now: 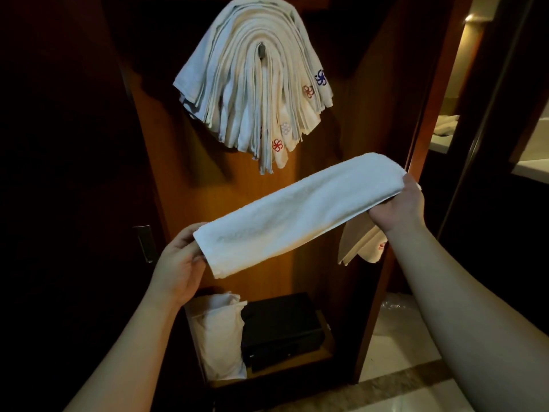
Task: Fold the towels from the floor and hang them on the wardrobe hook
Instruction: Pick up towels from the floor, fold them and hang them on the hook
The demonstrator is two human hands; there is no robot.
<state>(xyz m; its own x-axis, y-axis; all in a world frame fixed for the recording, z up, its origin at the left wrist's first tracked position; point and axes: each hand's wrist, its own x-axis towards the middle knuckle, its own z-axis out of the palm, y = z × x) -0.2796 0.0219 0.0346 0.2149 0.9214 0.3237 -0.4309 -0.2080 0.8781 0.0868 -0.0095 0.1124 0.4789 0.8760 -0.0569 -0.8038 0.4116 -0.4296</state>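
A white towel [300, 215], folded into a long strip, stretches between my hands in front of the open wardrobe. My left hand [178, 263] grips its lower left end. My right hand [401, 203] grips the upper right end, and loose corners of cloth with a red mark hang below that hand. Above, several folded white towels [252, 84] with red and blue embroidered flowers hang in a thick fan over a metal hook [261, 50] on the wooden back panel [190, 162]. The held towel is well below the hook.
On the wardrobe's bottom shelf lie a white bag [217, 337] and a black safe [282, 325]. A dark door with a metal handle [145, 242] stands at the left. Pale tiled floor [395, 361] and crumpled plastic lie lower right. A lit room opens at far right.
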